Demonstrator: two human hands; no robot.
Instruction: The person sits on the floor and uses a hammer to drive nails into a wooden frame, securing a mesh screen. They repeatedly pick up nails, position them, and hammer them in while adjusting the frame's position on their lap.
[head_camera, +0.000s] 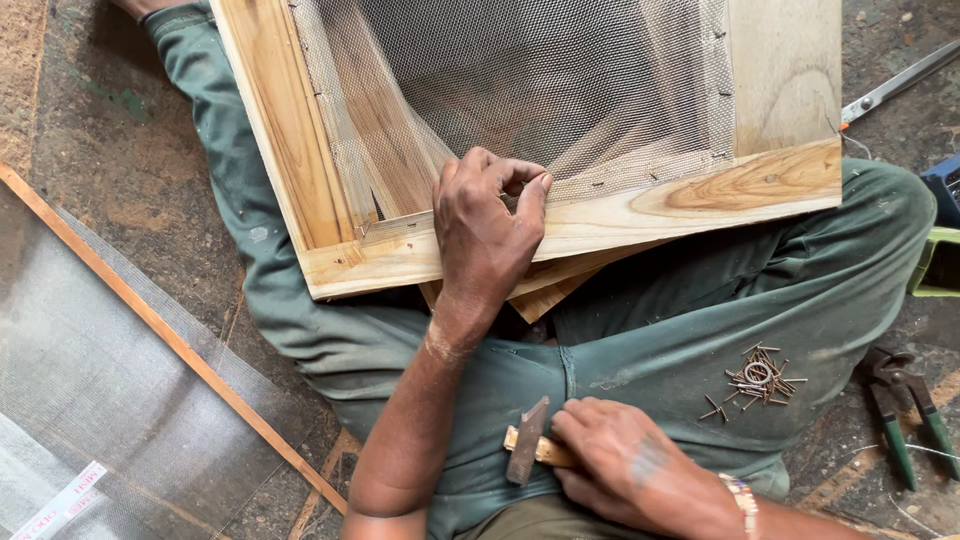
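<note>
A white strip label with red print (62, 500) is lying at the lower left on a mesh sheet (90, 380). The wooden frame (600, 215), pale and covered with grey netting, is resting on the lap; the left hand (487, 225) is pinching its lower rail. The right hand (620, 465) is gripping a hammer (527, 445) beside loose nails (760, 380).

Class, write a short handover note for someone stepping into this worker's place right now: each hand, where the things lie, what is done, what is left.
Left hand: pinching the wire mesh down on the wooden frame, near its lower rail.
Right hand: gripping a hammer by its wooden handle, resting on the lap.
Small nails lie in a pile on the right thigh; green-handled pliers on the floor at right.
Done: mesh fixed along the right side and part of the lower rail.
Left: the lower left corner, where the mesh lifts loose.
</note>
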